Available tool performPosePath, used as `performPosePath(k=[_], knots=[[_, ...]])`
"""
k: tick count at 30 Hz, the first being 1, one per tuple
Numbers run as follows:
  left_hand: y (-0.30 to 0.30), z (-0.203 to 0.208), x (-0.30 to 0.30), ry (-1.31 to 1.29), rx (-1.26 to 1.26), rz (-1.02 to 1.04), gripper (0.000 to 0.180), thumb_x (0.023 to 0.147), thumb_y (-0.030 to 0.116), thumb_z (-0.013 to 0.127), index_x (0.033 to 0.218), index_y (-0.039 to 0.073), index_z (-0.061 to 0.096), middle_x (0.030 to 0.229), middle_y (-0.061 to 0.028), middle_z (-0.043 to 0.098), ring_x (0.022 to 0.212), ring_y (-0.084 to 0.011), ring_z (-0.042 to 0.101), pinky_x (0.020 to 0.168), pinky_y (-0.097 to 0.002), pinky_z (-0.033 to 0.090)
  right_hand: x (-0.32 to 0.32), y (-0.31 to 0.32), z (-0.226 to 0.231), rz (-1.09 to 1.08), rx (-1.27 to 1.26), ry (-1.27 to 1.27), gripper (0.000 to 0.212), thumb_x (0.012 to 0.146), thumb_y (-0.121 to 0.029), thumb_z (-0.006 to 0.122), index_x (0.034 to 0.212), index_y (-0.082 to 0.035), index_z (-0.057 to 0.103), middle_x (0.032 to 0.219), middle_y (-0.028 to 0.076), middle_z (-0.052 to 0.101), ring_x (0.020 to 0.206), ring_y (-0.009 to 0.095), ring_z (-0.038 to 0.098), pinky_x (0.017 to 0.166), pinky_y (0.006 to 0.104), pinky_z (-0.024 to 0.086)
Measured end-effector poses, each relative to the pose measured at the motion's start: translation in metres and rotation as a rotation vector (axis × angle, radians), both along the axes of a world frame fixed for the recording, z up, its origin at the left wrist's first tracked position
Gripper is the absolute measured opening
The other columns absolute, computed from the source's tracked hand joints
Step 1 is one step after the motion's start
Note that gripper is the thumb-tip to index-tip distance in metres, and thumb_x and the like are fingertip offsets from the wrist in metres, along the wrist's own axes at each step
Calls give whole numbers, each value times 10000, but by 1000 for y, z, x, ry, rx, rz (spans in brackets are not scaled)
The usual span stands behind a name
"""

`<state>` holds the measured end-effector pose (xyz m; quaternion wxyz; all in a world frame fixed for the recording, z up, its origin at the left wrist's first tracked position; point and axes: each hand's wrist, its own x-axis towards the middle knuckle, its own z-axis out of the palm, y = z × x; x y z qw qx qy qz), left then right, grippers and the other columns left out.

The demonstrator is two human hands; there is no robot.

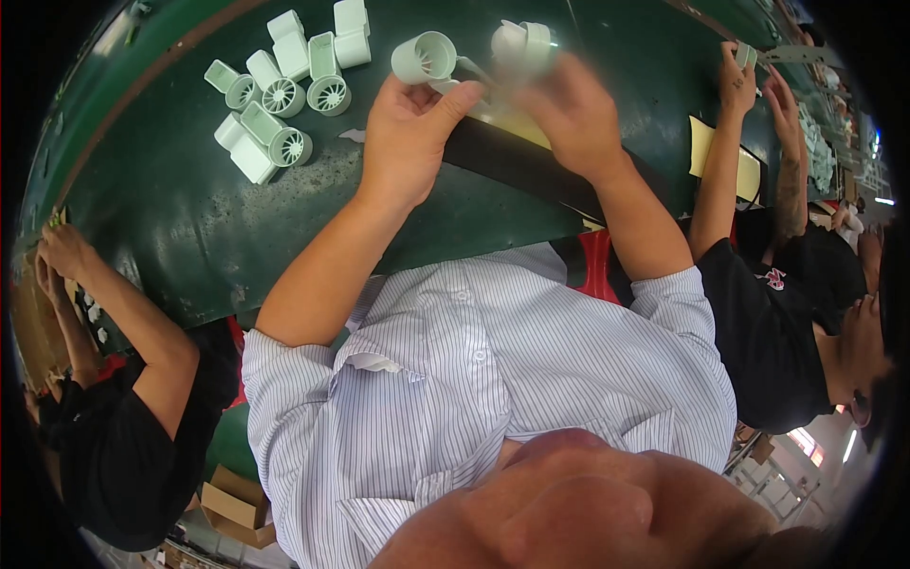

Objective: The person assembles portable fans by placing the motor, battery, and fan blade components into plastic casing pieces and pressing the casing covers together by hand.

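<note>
Your left hand [406,142]: fingers pinching pale-green cup [408,63], twelve o'clock. Right hand [576,119] blurred; cannot tell fingers' state.

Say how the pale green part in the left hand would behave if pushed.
The pale green part in the left hand is probably light, being hollow and thin-walled. It seems stiff, looking round despite the grip. Its curved side might let it roll.

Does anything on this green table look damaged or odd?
A pale, ragged patch beside the left hand stands out against the green tabletop; scrap or tear, I can't tell. Pale scuffs lie nearby.
</note>
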<state>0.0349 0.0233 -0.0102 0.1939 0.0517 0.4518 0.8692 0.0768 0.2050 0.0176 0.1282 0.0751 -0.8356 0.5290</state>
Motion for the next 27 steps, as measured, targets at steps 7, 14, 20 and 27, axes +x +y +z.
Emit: performPosePath(k=[7, 14, 20, 27], knots=[[0, 1, 0, 85, -49, 18, 368, 830, 80, 732, 1124, -7, 527, 1017, -86, 633, 920, -145, 609, 831, -272, 500, -2, -1, -1, 27, 1, 35, 395, 816, -111, 730, 1158, 13, 576, 961, 78, 663, 861, 138, 630, 801, 280, 518], [1, 0, -1, 139, -55, 25, 370, 830, 81, 732, 1123, -10, 525, 1010, -81, 638, 924, -145, 615, 828, -273, 503, -5, 0, 1, 42, 227, 176, 389, 810, -129, 740, 1142, 5, 589, 942, 81, 658, 828, 150, 623, 762, 283, 513], [-2, -1, -3, 157, -92, -3, 372, 842, 98, 723, 1136, -11, 522, 1009, -82, 640, 927, -142, 614, 831, -274, 498, -8, 1, 8, 58, 116, 5, 389, 826, -126, 723, 1164, 5, 583, 967, 82, 663, 860, 149, 634, 784, 278, 511], [-2, 0, -2, 127, -72, -2, 382, 855, 131, 718, 1144, -16, 516, 1017, -89, 640, 945, -150, 613, 850, -276, 492, -7, 3, 1, 19, 14, -4, 393, 825, -129, 725, 1169, 1, 588, 948, 77, 661, 870, 147, 639, 794, 274, 510]])
